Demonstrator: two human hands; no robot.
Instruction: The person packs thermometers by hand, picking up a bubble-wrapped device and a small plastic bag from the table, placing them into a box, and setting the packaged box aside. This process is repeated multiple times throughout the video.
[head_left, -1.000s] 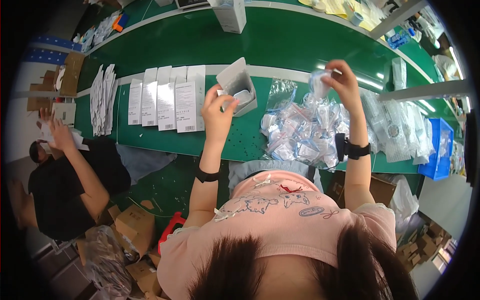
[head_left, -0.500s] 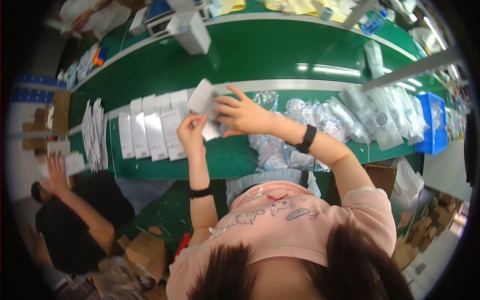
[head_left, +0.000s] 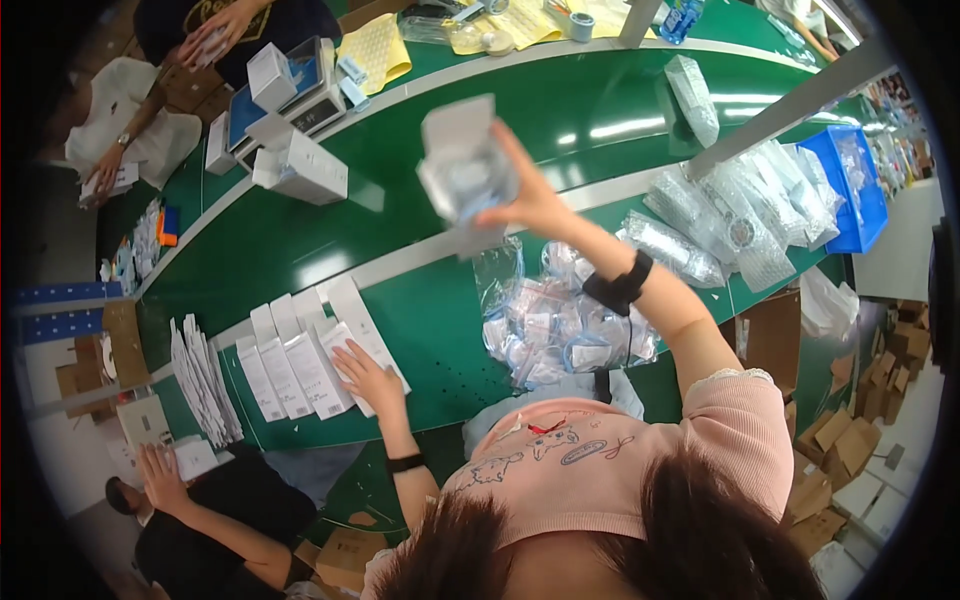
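Note:
Above the far part of the green table, my right hand (head_left: 537, 198) grips an open white carton (head_left: 457, 128) by its right side. The flap stands up, and something clear and bluish shows inside, blurred by motion. My left hand (head_left: 370, 382) lies with fingers stretched out on the rightmost of the white cartons (head_left: 308, 376), which lie side by side in a row. To the right of that hand is a heap of small clear bags (head_left: 560, 320) with pale blue contents.
Flattened white cartons (head_left: 203, 380) stand left of the row. Another open carton (head_left: 302, 168) is beside a scale (head_left: 305, 105) across the table. Bubble-wrap packs (head_left: 745, 215) and a blue bin (head_left: 850, 190) lie right, under a metal post (head_left: 780, 105). Other people work at left and far left.
My right hand has moved up and away, carrying the open carton. My left hand has let go of the carton and come down onto the row. The view has turned somewhat.

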